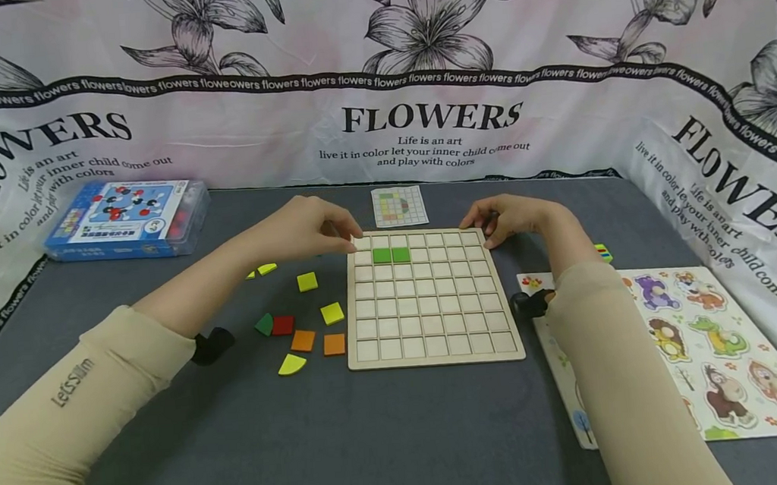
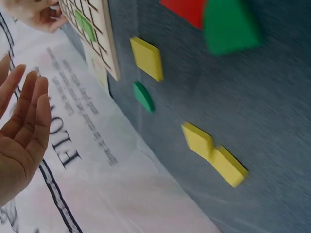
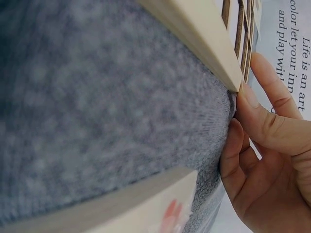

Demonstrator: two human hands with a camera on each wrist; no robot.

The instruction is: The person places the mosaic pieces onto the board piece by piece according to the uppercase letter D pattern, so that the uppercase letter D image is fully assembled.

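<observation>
- One pinch: your right hand (image 1: 519, 214) grips the pale wooden gridded board's (image 1: 427, 305) far right corner, likely steadying it.
- Your left hand (image 1: 308, 226), fingers loosely extended, at far left corner; contact can't tell.
- Board flat mid-table, two green square tiles (image 1: 400, 254) inset.
- Printed white paper grid card (image 1: 400, 206) just beyond, probably for reference.

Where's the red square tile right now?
In the head view, the red square tile lies left of the pale wooden grid board, just right of a flat dark green tile and up-left of an orange square tile.
</observation>
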